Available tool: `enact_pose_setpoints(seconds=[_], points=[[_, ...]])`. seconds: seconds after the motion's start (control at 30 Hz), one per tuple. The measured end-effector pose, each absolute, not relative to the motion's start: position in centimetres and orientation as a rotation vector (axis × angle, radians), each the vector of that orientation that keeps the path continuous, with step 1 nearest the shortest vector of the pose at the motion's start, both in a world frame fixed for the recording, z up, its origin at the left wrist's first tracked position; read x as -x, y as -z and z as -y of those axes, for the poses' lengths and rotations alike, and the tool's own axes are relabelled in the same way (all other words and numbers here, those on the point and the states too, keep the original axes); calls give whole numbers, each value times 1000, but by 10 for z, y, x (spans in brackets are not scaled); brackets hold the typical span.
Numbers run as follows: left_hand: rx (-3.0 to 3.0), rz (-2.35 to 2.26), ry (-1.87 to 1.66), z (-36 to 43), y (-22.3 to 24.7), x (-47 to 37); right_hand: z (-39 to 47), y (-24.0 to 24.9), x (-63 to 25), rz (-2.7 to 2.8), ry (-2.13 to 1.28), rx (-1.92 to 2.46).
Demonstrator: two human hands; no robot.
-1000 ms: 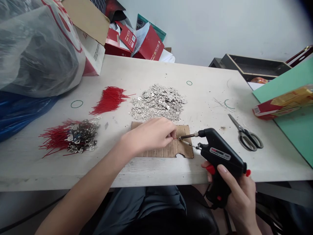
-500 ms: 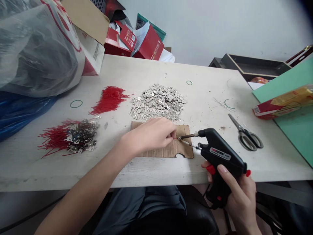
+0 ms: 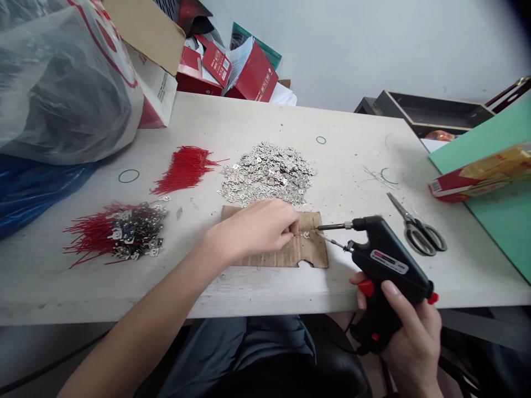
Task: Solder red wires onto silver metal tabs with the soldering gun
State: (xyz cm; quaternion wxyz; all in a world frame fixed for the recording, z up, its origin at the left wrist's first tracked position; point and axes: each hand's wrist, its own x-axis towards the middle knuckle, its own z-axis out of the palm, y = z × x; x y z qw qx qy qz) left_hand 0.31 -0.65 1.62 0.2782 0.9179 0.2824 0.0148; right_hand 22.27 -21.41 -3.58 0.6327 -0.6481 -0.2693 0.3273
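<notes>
Soldering gun work on wire-and-tab pieces: progress and condition

Head view. Soldering gun (image 3: 385,265) sits in our right hand (image 3: 409,331), which is wrapped around the black grip with one finger on the red trigger. Its metal tip points toward the left hand and stands just clear of the piece held there, not touching it as far as we can tell.

Our left hand (image 3: 257,226) rests on the cardboard pad (image 3: 305,251), fingers pressed together, thumb and forefinger pinching a small metal tab (image 3: 306,235) at the fingertips. Whether a red wire is held with it we cannot tell; the fingers hide that part.

Progress, as we judge it from the piles:
- Well to the left of the left hand lies a heap of finished pieces (image 3: 120,232), red wires with tabs attached. We read this as the work completed.
- Just beyond the left hand lies a large pile of loose tabs (image 3: 267,174), and to its left a bundle of bare red wires (image 3: 185,168). We read both as stock not yet used. The greater part of the work appears to remain.

Condition of the gun: black body, white label on the side, red button at the rear, thin solder feed below the tip. Scissors (image 3: 417,226) lie just beyond the right hand.
</notes>
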Motion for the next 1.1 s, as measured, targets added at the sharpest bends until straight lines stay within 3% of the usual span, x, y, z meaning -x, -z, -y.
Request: enact_pose_setpoints(seconds=[1.1], points=[[-2449,-753,-43,8,-20,-6,211,27,-209,692,-686,1576]])
